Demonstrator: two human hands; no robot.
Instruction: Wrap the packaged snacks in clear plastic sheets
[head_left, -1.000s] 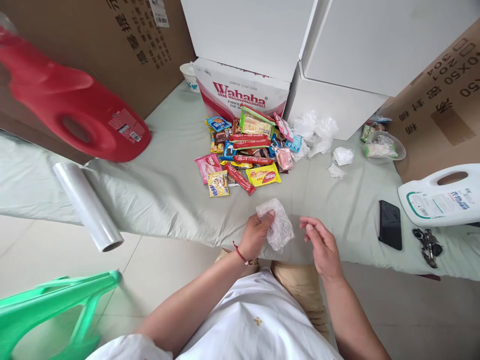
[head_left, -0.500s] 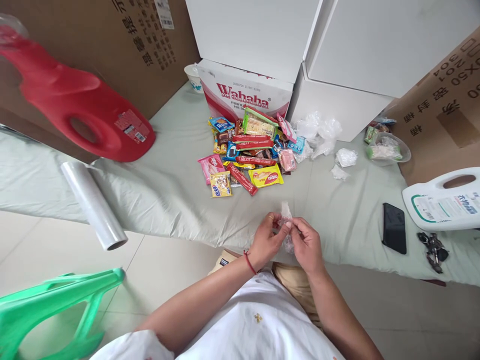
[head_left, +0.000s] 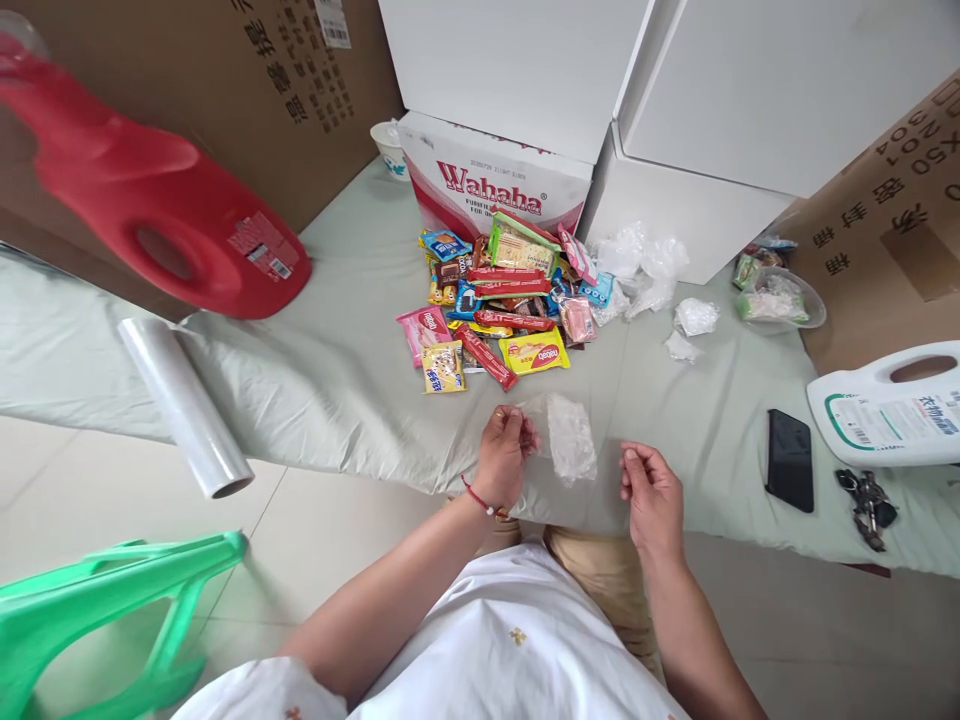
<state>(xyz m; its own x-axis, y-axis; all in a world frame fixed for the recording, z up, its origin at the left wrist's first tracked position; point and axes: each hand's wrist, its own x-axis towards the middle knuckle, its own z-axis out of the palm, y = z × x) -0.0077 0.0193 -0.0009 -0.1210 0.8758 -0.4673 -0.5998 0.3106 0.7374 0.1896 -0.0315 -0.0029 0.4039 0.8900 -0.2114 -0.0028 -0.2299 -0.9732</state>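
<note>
My left hand (head_left: 505, 452) pinches one end of a crumpled clear plastic bag (head_left: 571, 438), which stretches to the right above the cloth. My right hand (head_left: 651, 497) is apart from the bag's visible edge, its thumb and fingers drawn together. Whether anything thin is in its fingertips I cannot make out. Beyond both hands lies a heap of wrapped snacks, with a yellow wafer packet (head_left: 535, 352), a red snack bar (head_left: 487, 357) and a small cookie packet (head_left: 444, 367) at its near side.
Crumpled clear bags (head_left: 651, 262) lie right of the heap, near a plastic bowl (head_left: 810, 300). A phone (head_left: 789, 460), keys (head_left: 866, 508) and a white jug (head_left: 892, 415) are at right. A red jug (head_left: 161, 215), film roll (head_left: 187, 410) and green stool (head_left: 180, 600) are at left.
My hands, together at the crumpled plastic before, have moved apart, the left to the left and the right to the right. The bag is now spread wider from my left hand.
</note>
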